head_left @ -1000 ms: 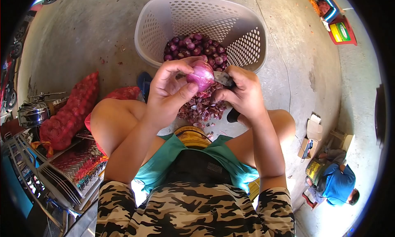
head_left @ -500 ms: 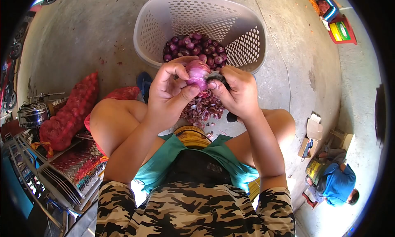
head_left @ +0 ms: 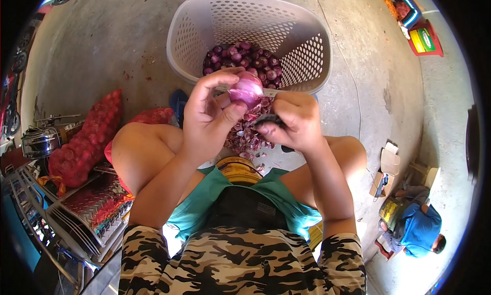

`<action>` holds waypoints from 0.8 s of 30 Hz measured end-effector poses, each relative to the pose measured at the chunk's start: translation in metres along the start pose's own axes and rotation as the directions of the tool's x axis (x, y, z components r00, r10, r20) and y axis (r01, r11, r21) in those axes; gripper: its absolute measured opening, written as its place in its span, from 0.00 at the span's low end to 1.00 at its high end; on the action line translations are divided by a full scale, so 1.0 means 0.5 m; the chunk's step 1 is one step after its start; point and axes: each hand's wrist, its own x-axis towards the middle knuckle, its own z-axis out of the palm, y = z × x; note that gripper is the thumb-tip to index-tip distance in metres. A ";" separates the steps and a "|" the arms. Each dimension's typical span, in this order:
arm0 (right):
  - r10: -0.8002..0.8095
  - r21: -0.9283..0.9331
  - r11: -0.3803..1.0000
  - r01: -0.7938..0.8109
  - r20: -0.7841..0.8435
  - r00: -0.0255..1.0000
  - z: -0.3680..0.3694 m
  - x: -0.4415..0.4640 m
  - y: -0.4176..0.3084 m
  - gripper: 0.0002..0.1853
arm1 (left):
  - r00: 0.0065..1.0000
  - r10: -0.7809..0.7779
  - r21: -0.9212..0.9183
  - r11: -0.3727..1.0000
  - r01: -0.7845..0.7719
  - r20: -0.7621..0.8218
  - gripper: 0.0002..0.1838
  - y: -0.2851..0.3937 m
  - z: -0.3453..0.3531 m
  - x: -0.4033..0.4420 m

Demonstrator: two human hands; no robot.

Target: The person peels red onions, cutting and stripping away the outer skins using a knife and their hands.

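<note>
A purple-red onion (head_left: 246, 90) is gripped between the fingers and thumb of my left hand (head_left: 208, 113). My right hand (head_left: 295, 122), just right of it, is closed round a small dark tool (head_left: 268, 120), largely hidden by the fingers; its exact shape is unclear. Below and behind the hands lies a heap of reddish onion skins (head_left: 244, 140) on the floor. Beyond them stands a grey perforated basket (head_left: 250, 16), with many purple onions (head_left: 238, 55) at its bottom.
Red mesh sacks of onions (head_left: 89, 141) lie at the left beside a metal frame (head_left: 56, 213). A yellow container (head_left: 238, 170) is between my legs. An open cardboard box (head_left: 389, 164) and a seated person in blue (head_left: 420, 228) are at the right.
My right hand's thumb and the dark tool have moved down and away from the onion, after touching it half a second ago. The onion is turned slightly in my left hand.
</note>
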 end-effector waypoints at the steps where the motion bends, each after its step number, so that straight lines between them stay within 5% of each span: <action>1: -0.010 0.033 0.999 0.010 0.007 1.000 0.004 0.001 -0.003 0.23 | 1.000 -0.008 0.010 1.000 0.008 0.000 0.17 -0.001 -0.006 0.001; 5: 0.163 0.018 0.987 -0.163 -0.009 0.987 0.012 -0.007 0.001 0.25 | 0.997 0.077 -0.077 0.994 -0.075 0.022 0.17 -0.014 -0.013 0.001; 11: 0.209 0.033 0.978 -0.207 -0.070 0.975 0.006 -0.004 0.012 0.26 | 0.997 0.068 0.013 0.998 -0.068 0.036 0.16 -0.015 -0.007 0.000; 17: 0.254 0.045 0.967 -0.251 -0.088 0.963 0.010 -0.003 0.006 0.23 | 0.999 -0.039 -0.229 0.973 0.033 -0.023 0.14 -0.010 0.003 -0.005; 24: 0.272 -0.004 0.962 -0.274 -0.074 0.959 0.012 -0.002 0.005 0.22 | 0.999 -0.029 -0.215 0.976 0.031 0.014 0.15 -0.011 -0.003 -0.005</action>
